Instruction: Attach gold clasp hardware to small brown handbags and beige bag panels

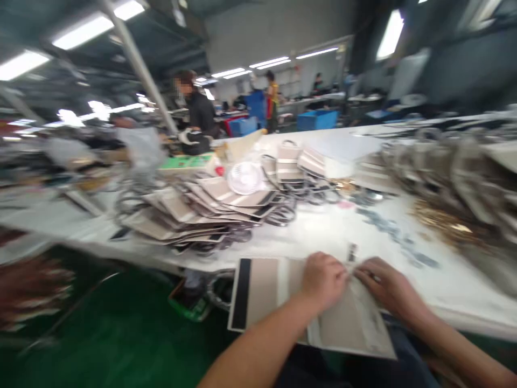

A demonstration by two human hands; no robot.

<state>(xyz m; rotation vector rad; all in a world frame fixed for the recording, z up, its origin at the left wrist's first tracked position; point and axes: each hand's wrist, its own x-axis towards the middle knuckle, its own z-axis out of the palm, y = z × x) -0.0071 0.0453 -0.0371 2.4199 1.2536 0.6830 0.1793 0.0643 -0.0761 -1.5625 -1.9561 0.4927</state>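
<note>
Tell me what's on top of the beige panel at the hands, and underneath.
The left hand lies over the beige panel; the right hand is at its far edge. Dark clothing shows past its near edge. Whatever is directly underneath is covered.

We record blown-out ceiling tubes [83,32] above the worktop [315,231], pale glare across its middle, dim green floor [133,334] below it; motion blur heaviest at its left and right ends.
</note>
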